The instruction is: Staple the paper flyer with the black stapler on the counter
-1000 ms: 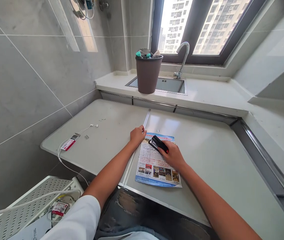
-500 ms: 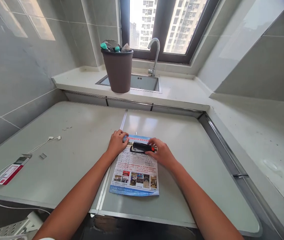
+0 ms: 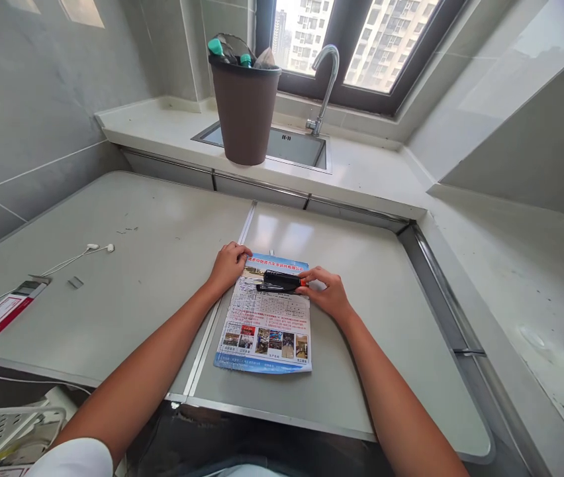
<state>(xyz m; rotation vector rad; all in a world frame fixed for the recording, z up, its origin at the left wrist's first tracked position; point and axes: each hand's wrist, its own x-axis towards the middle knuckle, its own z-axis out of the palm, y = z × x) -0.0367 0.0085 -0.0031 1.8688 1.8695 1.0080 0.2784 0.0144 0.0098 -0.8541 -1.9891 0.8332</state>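
A printed leaflet [image 3: 267, 324] with blue borders, red lettering and a row of small photos lies on the table, straddling no seam but just right of it. My left hand [image 3: 229, 268] is closed at its upper left corner, fingertips on the edge. Across the upper part of the leaflet lies a black stapler [image 3: 282, 281] with an orange-red end, its jaws pointing left. My right hand [image 3: 326, 290] grips that coloured end between thumb and fingers. A thin metal strip shows at the stapler's left side.
Left on the table [image 3: 163, 218] are white earphones [image 3: 99, 249], a red-and-white box [image 3: 11, 308] and staple strips [image 3: 75, 283]. Behind, a brown bin [image 3: 245, 112] of bottles stands before a sink [image 3: 296, 147] with a tap [image 3: 329, 86]. A counter runs along the right.
The view has shifted and tilted slightly. My right fingers have drawn back toward the stapler's coloured end, baring more of it. My left hand stays at the leaflet's corner.
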